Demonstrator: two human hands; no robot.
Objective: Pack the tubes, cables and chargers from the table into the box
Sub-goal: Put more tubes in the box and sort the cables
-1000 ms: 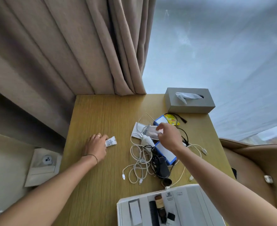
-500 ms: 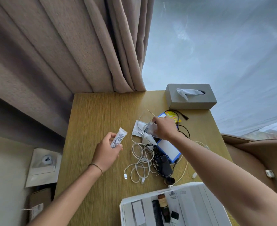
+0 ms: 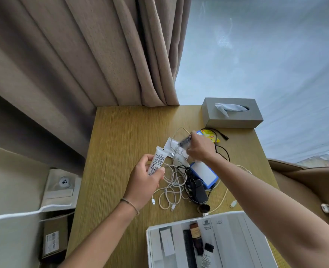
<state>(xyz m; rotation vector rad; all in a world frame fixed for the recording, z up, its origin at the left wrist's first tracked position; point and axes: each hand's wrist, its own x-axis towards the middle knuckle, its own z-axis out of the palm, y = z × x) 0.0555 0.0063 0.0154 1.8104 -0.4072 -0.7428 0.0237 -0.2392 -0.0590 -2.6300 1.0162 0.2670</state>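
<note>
A white tube is being gripped by the left hand above the table. A blurred packet is being pinched by the right hand over the cables, beyond the box.

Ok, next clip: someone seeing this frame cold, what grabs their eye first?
Probably the two hands raised over the wooden table: the left hand holds a white tube upright, and the right hand lifts a blurred clear item above the clutter. Under them sprawls a tangle of white cables beside a black charger. At the near edge sits the open white box, already holding some toiletries.
</note>
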